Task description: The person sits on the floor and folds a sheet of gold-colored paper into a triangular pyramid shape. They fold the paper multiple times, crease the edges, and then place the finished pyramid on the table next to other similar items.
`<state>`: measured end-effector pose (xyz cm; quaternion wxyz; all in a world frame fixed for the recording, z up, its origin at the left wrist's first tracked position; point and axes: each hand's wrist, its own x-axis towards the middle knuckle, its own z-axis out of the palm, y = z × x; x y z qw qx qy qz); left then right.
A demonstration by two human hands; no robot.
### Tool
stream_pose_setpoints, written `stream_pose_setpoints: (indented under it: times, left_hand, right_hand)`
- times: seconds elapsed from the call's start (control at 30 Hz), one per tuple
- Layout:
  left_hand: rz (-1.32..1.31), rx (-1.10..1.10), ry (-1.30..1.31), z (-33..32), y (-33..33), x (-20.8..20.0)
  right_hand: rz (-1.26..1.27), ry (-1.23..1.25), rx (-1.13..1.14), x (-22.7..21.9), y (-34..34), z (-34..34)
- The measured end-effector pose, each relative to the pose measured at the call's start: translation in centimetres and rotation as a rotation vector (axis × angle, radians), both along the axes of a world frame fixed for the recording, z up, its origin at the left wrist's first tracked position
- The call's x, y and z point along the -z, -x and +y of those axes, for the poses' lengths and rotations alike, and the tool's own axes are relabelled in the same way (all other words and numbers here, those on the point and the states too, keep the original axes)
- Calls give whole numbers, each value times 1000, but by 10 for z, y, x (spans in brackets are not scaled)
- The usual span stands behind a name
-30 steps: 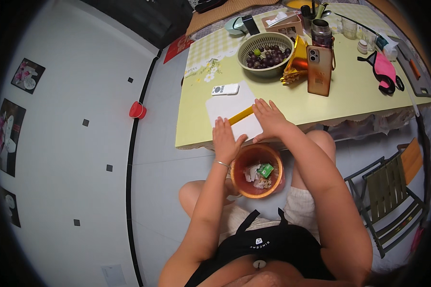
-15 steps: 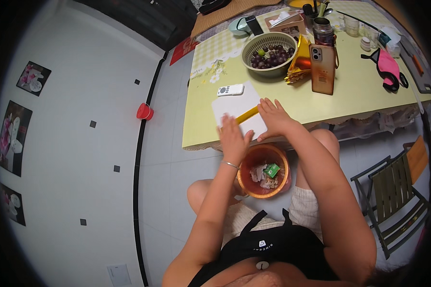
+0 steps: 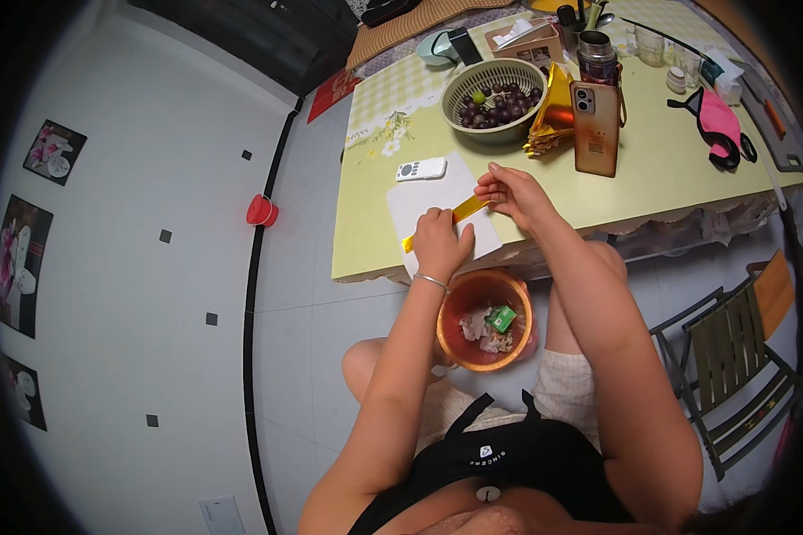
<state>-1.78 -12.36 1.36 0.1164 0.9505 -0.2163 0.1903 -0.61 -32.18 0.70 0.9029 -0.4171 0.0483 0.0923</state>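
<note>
A narrow gold foil strip (image 3: 469, 209) lies slantwise across a white sheet (image 3: 410, 198) near the table's front edge. Over its lower left part, my left hand (image 3: 441, 242) presses down with bent fingers, the thumb resting on the sheet. One end of the strip shows past those fingers. At the upper right end is my right hand (image 3: 514, 196), turned on its side with curled fingers closed at the strip; its exact grip is partly hidden. A white remote control (image 3: 421, 169) rests on the sheet's upper edge. Folded gold foil pieces (image 3: 551, 116) stand beyond my right hand.
A colander (image 3: 452, 120) of grapes sits farther back, and a phone (image 3: 595, 134) stands upright right of the foil. A pink eye mask (image 3: 719, 120) lies at the right. Below the table edge stands a waste bin (image 3: 524, 343) between my knees; a folding chair (image 3: 727, 357) is at right.
My right hand has lifted from lying flat and turned, its fingers now curled at the strip's end. My left fingers have bent down onto the strip. The view has shifted slightly.
</note>
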Motion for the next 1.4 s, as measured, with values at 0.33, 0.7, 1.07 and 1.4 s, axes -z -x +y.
stream_pose_setpoints:
  times: [0.33, 0.7, 1.07, 1.4]
  left_hand:
    - [-5, -74, -177, -18, -14, -2]
    - [48, -221, -339, 2, -81, -49]
    - [612, 155, 675, 61, -70, -132]
    - [1083, 314, 849, 107, -48, -93]
  right_hand:
    - [-144, -357, 6, 12, -15, 13]
    - [-146, -115, 4, 11, -12, 15]
    - [-362, 559, 184, 19, -13, 9]
    - [-1063, 1462, 223, -6, 16, 12]
